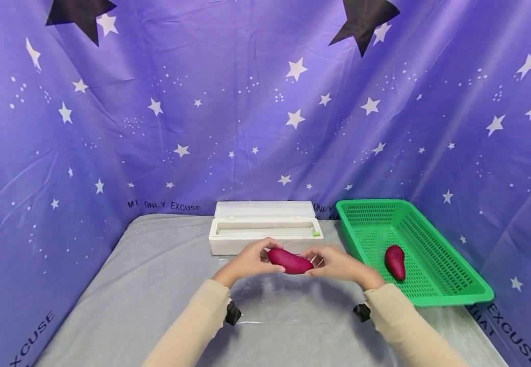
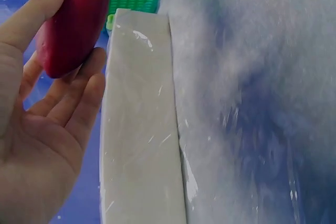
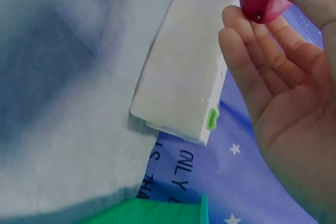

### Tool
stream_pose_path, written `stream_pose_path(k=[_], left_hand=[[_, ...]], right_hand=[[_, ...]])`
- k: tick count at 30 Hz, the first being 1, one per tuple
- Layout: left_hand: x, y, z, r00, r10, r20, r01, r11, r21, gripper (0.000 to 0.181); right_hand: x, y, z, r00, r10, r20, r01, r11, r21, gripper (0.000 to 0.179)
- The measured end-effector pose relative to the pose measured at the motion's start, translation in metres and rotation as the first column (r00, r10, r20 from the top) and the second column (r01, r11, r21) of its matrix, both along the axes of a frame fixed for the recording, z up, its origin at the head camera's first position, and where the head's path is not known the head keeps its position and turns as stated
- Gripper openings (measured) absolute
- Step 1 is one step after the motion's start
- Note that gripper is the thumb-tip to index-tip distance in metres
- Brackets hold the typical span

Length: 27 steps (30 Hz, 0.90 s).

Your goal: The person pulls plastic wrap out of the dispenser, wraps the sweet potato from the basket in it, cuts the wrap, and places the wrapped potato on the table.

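Both hands hold a smooth, dark red sweet potato [image 1: 290, 261] above the table, one at each end. My left hand [image 1: 251, 261] pinches its left end between thumb and fingers; the left wrist view shows the thumb lying along its skin. At the right end, my right hand [image 1: 336, 262] has its thumb and fingertips on the tip. Beneath, a sheet of clear cling film [image 1: 279, 311] lies on the table, its shiny creases catching light. Just beyond the hands stands a white cling film dispenser [image 1: 265, 246], lid raised, with a green slider [image 3: 212, 119] at its right end.
A green plastic basket [image 1: 449, 300] stands on the right with a second red sweet potato [image 1: 395, 262] in it. Grey cloth covers the table [image 1: 123, 300]. A purple star-printed curtain [image 1: 247, 102] hangs behind and along both sides.
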<state>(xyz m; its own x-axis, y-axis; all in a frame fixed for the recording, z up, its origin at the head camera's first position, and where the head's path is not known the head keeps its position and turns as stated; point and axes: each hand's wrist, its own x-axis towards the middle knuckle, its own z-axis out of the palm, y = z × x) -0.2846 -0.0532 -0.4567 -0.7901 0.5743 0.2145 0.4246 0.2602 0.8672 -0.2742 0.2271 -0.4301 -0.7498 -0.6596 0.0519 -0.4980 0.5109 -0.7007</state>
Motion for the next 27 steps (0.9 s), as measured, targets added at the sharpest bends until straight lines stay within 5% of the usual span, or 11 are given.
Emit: stream_pose_path(k=[10, 27], left_hand=[[0.004, -0.024, 0.001, 0.998, -0.036, -0.054, 0.028, 0.990, -0.138, 0.050], [0.022, -0.049, -0.007, 0.989, -0.101, -0.111, 0.063, 0.951, -0.303, 0.046]], right_hand=[[0.006, -0.016, -0.017, 0.991, -0.026, -0.134, 0.032, 0.999, 0.043, 0.035], [0.019, -0.042, -0.042, 0.994, 0.063, -0.091, -0.063, 0.998, 0.004, 0.036]])
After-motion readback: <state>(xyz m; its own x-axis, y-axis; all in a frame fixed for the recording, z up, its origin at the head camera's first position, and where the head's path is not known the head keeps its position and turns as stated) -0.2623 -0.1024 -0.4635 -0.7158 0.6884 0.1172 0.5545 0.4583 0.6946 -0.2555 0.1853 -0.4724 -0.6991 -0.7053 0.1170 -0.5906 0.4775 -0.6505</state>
